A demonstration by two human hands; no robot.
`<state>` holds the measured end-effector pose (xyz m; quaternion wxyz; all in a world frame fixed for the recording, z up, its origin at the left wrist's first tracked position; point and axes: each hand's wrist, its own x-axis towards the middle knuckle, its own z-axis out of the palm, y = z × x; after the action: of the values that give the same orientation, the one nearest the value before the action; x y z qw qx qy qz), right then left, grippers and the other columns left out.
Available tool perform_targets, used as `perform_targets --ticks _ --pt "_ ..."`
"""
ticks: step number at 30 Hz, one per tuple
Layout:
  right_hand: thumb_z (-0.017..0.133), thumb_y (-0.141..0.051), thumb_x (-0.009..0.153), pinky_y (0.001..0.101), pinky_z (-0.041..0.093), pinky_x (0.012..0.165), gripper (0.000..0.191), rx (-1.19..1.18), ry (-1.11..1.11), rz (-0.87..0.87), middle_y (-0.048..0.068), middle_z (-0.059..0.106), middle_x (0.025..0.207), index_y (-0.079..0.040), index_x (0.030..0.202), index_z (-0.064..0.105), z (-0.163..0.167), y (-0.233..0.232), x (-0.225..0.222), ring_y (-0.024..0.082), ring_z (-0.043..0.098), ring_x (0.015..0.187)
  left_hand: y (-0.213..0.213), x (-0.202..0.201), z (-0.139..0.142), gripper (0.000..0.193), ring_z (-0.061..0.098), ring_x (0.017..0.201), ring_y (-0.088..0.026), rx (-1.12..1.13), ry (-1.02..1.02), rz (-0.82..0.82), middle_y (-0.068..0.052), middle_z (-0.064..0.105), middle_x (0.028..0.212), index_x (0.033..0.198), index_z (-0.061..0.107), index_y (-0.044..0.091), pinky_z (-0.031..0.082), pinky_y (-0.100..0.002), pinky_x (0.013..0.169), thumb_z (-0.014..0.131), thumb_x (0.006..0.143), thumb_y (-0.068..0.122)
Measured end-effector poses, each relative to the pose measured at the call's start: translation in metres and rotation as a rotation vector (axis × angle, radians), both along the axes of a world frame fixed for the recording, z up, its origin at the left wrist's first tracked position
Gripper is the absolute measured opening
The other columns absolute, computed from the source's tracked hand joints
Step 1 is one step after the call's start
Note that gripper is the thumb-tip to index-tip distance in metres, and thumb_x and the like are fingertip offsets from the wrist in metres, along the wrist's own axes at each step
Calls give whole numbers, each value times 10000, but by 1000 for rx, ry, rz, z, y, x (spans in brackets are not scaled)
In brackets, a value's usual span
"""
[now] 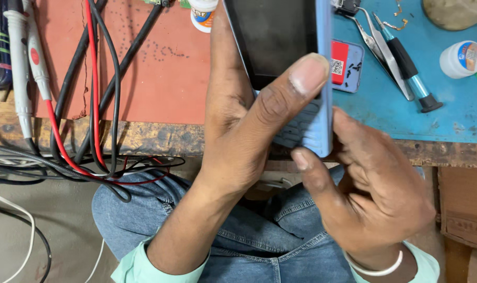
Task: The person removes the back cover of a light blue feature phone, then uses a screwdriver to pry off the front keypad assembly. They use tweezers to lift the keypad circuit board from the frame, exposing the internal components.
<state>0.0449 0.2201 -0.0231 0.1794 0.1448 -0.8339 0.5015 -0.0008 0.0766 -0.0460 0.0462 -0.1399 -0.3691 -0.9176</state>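
A light blue keypad phone (301, 68) with a dark screen is held upright over the front edge of the workbench. My left hand (238, 131) wraps around its back, thumb pressed across the front just below the screen. My right hand (374, 194) grips the phone's lower right corner, thumb tip on the bottom edge near the keypad.
Red and black cables (94, 105) and multimeter probes (26, 68) lie on a red mat (160, 73) at left. On the blue mat (406, 105) lie tweezers (380, 47), a screwdriver (408, 71), a small tray of screws (348, 65) and a white jar (462, 58). A cardboard box (466, 209) stands at lower right.
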Motion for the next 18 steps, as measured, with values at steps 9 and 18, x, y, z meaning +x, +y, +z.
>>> perform_targets --ticks 9,18 --pt "741 -127 991 301 673 900 344 -145 -41 119 297 683 1224 101 1230 644 -6 12 4 256 750 1073 -1 -3 11 905 621 984 -177 -101 -43 20 -186 525 1277 1666 134 29 613 -321 838 740 995 74" --pt "734 -186 975 284 685 784 408 -239 -81 172 277 701 1157 140 1198 632 -2 8 -4 229 767 941 2 -5 4 852 534 1247 -164 -234 110 84 -171 449 1451 1663 133 -5 499 -288 1085 745 1069 6"
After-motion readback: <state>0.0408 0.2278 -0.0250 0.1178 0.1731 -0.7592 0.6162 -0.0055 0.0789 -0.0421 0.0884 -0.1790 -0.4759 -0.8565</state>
